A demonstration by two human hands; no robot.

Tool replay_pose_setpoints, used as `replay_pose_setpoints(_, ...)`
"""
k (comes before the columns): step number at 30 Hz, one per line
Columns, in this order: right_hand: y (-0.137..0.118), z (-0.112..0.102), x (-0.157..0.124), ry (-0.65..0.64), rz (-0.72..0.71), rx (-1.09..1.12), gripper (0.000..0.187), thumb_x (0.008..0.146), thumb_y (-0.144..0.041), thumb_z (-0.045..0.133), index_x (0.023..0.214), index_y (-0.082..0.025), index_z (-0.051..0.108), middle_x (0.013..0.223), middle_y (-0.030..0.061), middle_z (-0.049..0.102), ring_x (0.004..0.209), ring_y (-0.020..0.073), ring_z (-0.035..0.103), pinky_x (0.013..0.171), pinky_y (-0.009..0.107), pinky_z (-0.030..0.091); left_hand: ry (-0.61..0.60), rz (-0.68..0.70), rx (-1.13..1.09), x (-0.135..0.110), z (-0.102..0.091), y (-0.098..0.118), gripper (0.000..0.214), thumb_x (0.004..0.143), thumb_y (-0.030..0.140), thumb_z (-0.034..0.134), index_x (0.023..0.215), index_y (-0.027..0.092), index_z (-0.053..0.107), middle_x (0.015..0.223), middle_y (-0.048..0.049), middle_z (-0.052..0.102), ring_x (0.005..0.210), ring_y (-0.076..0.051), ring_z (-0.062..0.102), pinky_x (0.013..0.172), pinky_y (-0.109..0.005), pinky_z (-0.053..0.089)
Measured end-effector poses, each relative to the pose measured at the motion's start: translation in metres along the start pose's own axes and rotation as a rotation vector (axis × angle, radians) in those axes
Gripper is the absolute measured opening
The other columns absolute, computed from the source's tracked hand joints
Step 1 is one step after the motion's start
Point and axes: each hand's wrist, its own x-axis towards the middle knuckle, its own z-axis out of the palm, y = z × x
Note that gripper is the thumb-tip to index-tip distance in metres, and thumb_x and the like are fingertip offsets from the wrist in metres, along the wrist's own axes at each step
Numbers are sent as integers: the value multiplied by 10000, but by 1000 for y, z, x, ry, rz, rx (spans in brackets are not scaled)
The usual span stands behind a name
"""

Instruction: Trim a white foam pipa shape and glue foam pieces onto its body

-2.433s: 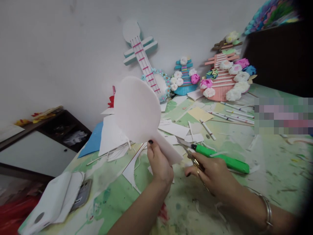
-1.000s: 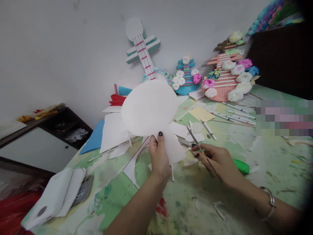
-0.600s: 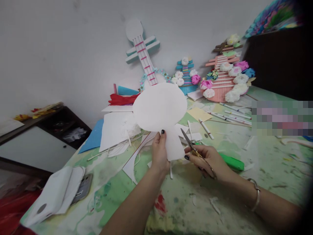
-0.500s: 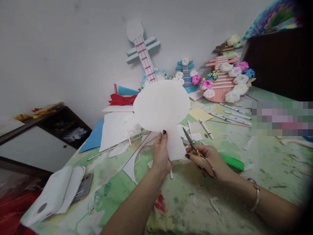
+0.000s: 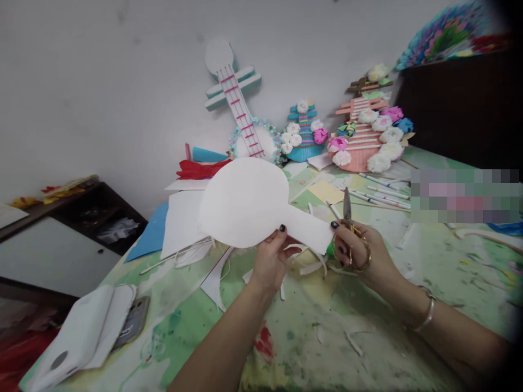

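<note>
A white paper cutout point(image 5: 245, 201), a wide oval with a straight strip for a handle, is held above the table, its strip pointing right and slightly down. My left hand point(image 5: 273, 258) pinches it where oval and strip meet, thumb on top and fingers behind. Scissors point(image 5: 348, 220) with gold-coloured handles stand blades-up in my right hand point(image 5: 363, 253), whose fingers are wrapped round the loops. The right thumb and fingertips are at the strip's free end; whether they grip the paper I cannot tell. White paper offcuts point(image 5: 216, 280) lie under the cutout.
Decorated model string instruments point(image 5: 257, 142) lean on the wall at the back. Markers point(image 5: 384, 196) lie at the right. White sheets point(image 5: 180, 223), blue paper point(image 5: 149, 234) and red material point(image 5: 200, 169) are at the left. A white case point(image 5: 84, 332) and a phone point(image 5: 133, 321) rest at the left edge.
The paper cutout has turned from upright to sideways, its oval now further left and lower, its strip pointing right. My right hand has moved right and up, with the scissors now pointing upward.
</note>
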Motion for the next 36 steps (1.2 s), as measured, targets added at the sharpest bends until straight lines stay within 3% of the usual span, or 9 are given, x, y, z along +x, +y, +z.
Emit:
replay_pose_setpoints(6,6,-5,3,-53,-44,-34,317,746,-452,625,675,-170,497,420,-70,453,285,47,356,292,163,232,14,-17,-27,0,1,-5,300,657,326,751,833,153,579,771,7,643,652,-117,624,551,-219,460)
replay_pose_setpoints(9,5,-5,0,-127,-45,-51,308,727,-417,656,653,-166,494,446,-58,492,298,45,375,297,159,267,45,-10,-49,2,-1,-8,291,627,287,775,799,154,582,775,12,650,660,-116,630,573,-222,481)
replay_pose_setpoints(14,0,-5,1,-85,-43,-63,288,694,-401,676,752,-158,532,535,-19,591,352,76,477,336,174,360,112,-4,-107,5,-4,-12,262,591,202,795,756,150,599,765,9,670,711,-113,649,686,-232,519)
replay_pose_setpoints(19,4,-11,9,-75,-114,-147,274,700,-384,660,785,-163,524,558,-10,614,395,89,515,365,176,383,-98,-153,294,-3,0,-16,304,716,383,687,827,102,652,781,-93,691,683,-157,660,604,-247,527)
replay_pose_setpoints(21,6,-16,12,-103,-187,-206,251,721,-368,645,814,-167,525,604,-4,635,435,96,542,398,181,408,-149,73,655,-10,2,-14,262,767,349,635,842,101,670,768,-102,691,663,-162,652,588,-259,523)
replay_pose_setpoints(25,7,-22,12,-144,-344,-322,219,790,-356,591,892,-167,550,670,10,652,539,119,604,507,209,468,-119,1109,1274,-23,2,-1,177,793,165,600,956,140,664,830,-83,687,810,-169,630,776,-306,507)
replay_pose_setpoints(27,7,-22,10,-146,-414,-351,212,816,-347,568,927,-167,564,706,21,659,611,134,630,571,223,487,-78,1392,1496,-25,2,4,309,784,132,604,1093,127,611,954,-110,674,994,-211,591,909,-363,456)
replay_pose_setpoints(30,7,-21,6,-92,-538,-456,186,831,-311,553,945,-168,589,737,27,653,638,128,614,581,216,467,-7,1399,1823,-23,2,2,439,805,146,562,1236,79,507,1190,-163,590,1209,-275,458,1034,-446,337)
replay_pose_setpoints(36,7,-20,4,-170,-682,-601,162,849,-250,528,960,-173,616,698,7,619,558,88,506,504,183,380,-37,995,2110,-15,-2,-5,580,814,238,482,1355,69,359,1377,-166,427,1276,-296,365,1012,-459,325)
